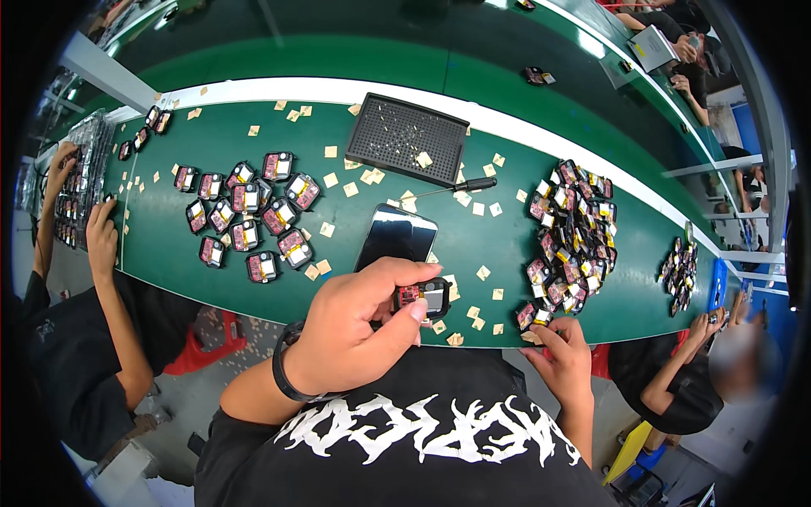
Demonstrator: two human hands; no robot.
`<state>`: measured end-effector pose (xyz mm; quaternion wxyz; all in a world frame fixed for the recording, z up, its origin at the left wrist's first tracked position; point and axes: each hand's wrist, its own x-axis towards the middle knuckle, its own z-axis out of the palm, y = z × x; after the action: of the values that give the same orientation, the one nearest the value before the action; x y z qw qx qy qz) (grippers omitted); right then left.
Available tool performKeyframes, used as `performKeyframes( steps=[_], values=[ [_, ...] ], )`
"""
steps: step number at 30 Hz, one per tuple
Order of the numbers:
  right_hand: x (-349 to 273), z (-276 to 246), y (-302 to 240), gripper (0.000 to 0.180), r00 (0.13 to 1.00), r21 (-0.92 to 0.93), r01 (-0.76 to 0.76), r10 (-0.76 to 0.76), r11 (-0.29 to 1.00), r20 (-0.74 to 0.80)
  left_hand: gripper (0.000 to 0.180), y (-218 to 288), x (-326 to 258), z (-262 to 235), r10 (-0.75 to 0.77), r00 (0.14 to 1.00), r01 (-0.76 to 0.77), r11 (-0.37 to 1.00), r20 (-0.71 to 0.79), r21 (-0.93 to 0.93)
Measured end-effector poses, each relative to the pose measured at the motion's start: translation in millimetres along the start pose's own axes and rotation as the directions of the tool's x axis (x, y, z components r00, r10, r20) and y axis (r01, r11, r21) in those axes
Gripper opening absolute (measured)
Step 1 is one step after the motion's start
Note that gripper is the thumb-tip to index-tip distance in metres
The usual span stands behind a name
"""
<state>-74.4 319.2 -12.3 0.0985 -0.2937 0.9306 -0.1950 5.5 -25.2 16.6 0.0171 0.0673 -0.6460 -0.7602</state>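
My left hand (pixel 359 317) is closed around a small black-cased electronic unit (pixel 425 298), thumb along its near side. A red circuit board and a grey-silver part show in the open case. My right hand (pixel 562 359) is at the near edge of a heap of similar units (pixel 574 228), thumb and forefinger bent together by the nearest unit (pixel 534 316). What lies between those fingertips I cannot make out. Just beyond my left hand lies a dark-screened smartphone (pixel 397 235), partly hidden by the hand. A screwdriver (pixel 477 183) rests beyond the phone.
A black perforated tray (pixel 359 150) holds small scraps at the far side of the green table (pixel 338 291). Several more units (pixel 245 198) are grouped on the left, and another heap (pixel 678 275) lies far right. Small tan squares (pixel 328 229) are scattered about. People work on both sides.
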Motion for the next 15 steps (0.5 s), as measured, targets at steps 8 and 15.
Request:
performKeyframes(
  steps=[8,15],
  values=[
    [-1.2,4.1,7.0,0.038,0.997,0.033,0.074,-0.073,0.997,-0.036,0.026,-7.0,1.8,2.1,-0.159,0.984,0.140,0.968,-0.080,-0.206],
    [2.1,4.1,-1.4,0.040,0.991,0.056,0.110,-0.105,0.992,-0.077,0.024,-14.7,-4.8,-2.7,-0.157,0.984,0.129,0.949,-0.080,-0.287]
  ],
)
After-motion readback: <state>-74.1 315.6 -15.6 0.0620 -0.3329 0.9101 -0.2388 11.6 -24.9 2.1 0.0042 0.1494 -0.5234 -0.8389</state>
